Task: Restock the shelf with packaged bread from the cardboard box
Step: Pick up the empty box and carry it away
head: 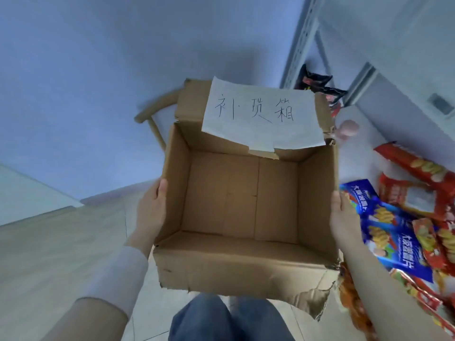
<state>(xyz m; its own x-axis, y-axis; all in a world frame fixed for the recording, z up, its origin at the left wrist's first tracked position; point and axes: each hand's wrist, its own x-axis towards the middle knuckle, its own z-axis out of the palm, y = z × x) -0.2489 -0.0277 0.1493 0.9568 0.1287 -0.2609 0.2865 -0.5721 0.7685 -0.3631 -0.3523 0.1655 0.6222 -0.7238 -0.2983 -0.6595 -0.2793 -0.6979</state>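
An open cardboard box (246, 264) hangs in front of me, held up off the floor. Its inside shows only bare cardboard. A white paper sheet (261, 114) with handwritten characters is stuck on its far flap. My left hand (150, 207) grips the box's left wall, thumb over the rim. My right hand (342, 215) holds the right wall, with the thumb at the rim. The near wall's right corner is torn. Packaged goods in red and blue wrappers (394, 232) lie on the shelf at the right.
A white metal shelf upright (299, 43) rises at the upper right, with dark packets (317, 84) behind the box. A wooden chair (152, 119) stands behind the box at the left. My legs in jeans (229, 318) are below, on a tiled floor.
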